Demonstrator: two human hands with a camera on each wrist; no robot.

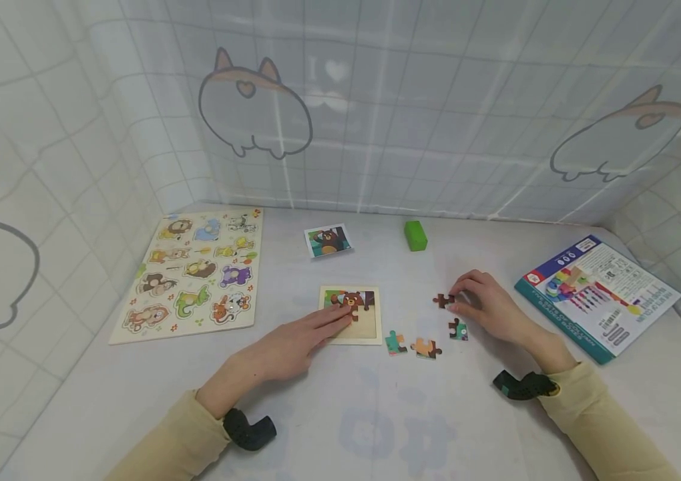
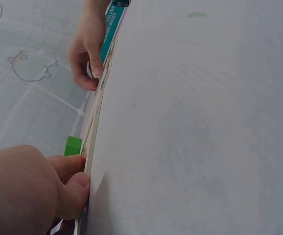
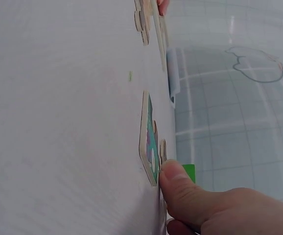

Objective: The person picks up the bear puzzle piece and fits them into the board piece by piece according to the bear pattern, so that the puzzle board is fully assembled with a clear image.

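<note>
A square wooden puzzle tray with a partly assembled bear picture lies mid-table. My left hand rests across its left side, fingers extended over the fitted pieces; the thumb lies by the tray's edge in the left wrist view. My right hand pinches a dark brown puzzle piece between thumb and finger, close over the table. Just below that hand lies a teal and brown corner piece, also near the thumb in the right wrist view. A teal piece and an orange-brown piece lie right of the tray.
An animal puzzle board lies at the left. Behind the tray are a bear picture card and a green block. A boxed set lies at the right. A patterned curtain rises behind the table.
</note>
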